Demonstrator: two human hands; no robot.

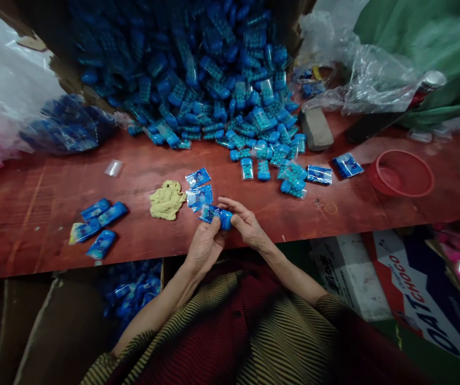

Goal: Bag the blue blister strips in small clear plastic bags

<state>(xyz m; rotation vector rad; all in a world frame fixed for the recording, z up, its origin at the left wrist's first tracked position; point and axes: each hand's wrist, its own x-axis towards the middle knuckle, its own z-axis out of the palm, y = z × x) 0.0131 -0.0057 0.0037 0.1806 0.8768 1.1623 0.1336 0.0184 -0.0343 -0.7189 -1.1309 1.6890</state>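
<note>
Just above the table's front edge, my left hand (204, 243) is closed round a small blue-capped bottle (225, 219) partly covered by a printed blue plastic sleeve. My right hand (249, 227) grips the bottle's cap end, its thumb pressed on it and its index finger stretched out above. Flat printed blue sleeves (200, 195) lie right behind my hands, beside a crumpled yellow cloth (167, 200). To the left rest several bottles in blue sleeves (101, 222). A big heap of clear bottles with blue beads (213, 96) spills toward me at the back.
Right of the heap are a grey block (317, 129), two stacks of blue sleeves (320, 175) (348, 164), a red plastic basket (402, 174) and a dark cylinder with a silver top (382, 123). Below the red table (133, 243), wrapped blue bottles (133, 289) and cartons (350, 278) stand.
</note>
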